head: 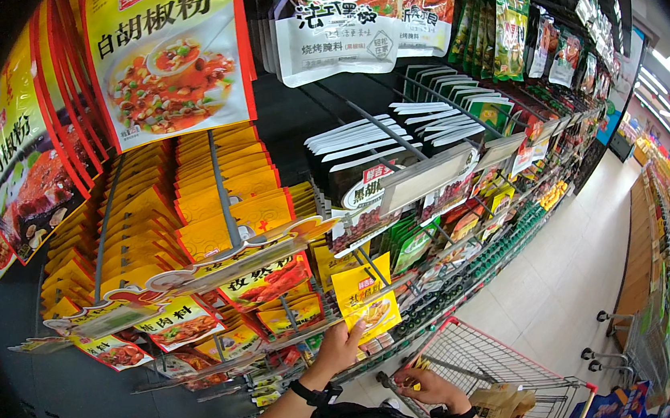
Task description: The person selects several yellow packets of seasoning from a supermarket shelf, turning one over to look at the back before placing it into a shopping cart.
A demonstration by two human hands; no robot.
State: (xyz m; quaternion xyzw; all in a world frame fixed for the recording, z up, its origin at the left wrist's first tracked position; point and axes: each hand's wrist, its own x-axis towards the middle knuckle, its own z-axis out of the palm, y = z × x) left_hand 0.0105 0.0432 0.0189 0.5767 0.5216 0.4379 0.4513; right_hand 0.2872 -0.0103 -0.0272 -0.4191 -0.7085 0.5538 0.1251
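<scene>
My left hand [339, 347] is raised to the shelf rack and grips the lower edge of a yellow seasoning packet [367, 296], which faces me beside a metal peg. A black band is on that wrist. Lower and to the right, my right hand [423, 387] hovers near the shopping cart's near edge with its fingers curled; I see nothing in it. The wire shopping cart [493, 345] with red trim stands at the right and holds a brown paper bag [502, 404].
Hanging spice packets [175, 61] and rows of yellow packets [132, 234] fill the rack at left. Black pepper packets [363, 188] hang in the middle. Price-label strips [428, 176] jut out. Across the tiled aisle [518, 294] stand another cart [650, 342] and stocked shelves.
</scene>
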